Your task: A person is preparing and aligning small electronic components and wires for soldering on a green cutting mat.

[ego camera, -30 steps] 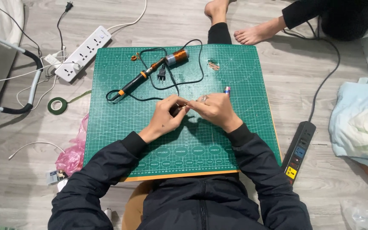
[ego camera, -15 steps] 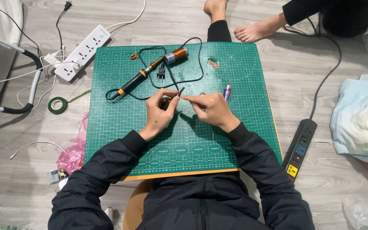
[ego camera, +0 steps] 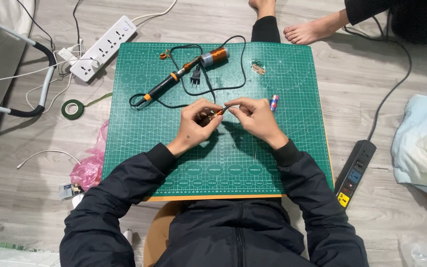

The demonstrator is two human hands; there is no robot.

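My left hand [ego camera: 197, 121] and my right hand [ego camera: 254, 115] meet over the middle of a green cutting mat [ego camera: 164, 163]. Together they pinch a small dark part with an orange tip [ego camera: 217, 113], the left hand under it and the right hand's fingertips on its end. A black and orange soldering iron [ego camera: 166, 86] lies just beyond them on the mat, its black cord and plug [ego camera: 196, 77] looping around it. A spool of copper wire [ego camera: 214, 56] rests at the iron's tip. A small red and blue cylinder [ego camera: 274, 102] lies right of my right hand.
A white power strip [ego camera: 104, 47] and a green tape roll [ego camera: 72, 109] lie left of the mat, with a pink bag [ego camera: 89, 165] nearer me. A black power strip [ego camera: 354, 173] lies right. Another person's bare feet [ego camera: 305, 30] sit beyond the mat. Light blue cloth [ego camera: 423, 143] is far right.
Both hands have shifted slightly away from me and closer together, and the small part is now pinched between both sets of fingertips. Nothing else on the mat moved.
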